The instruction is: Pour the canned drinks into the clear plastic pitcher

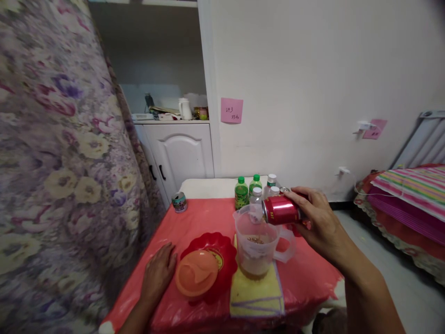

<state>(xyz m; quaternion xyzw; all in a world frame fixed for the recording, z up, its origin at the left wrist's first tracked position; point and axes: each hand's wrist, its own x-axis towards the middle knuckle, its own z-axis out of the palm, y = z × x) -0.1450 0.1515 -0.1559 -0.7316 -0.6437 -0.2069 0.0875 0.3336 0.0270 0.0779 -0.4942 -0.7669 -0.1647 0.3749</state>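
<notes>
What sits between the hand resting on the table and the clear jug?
In the head view, an orange lid on a red dish lies between the left hand and the jug.

Both forearms bare; left hand, right hand ungloved, ringless.

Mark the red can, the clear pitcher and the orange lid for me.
red can (282,209), head view, on its side wall, tipped over the pitcher in the right hand (318,218).
clear pitcher (256,241), head view, on its front wall.
orange lid (196,272), head view, on its top, beside the left hand (159,273).
</notes>
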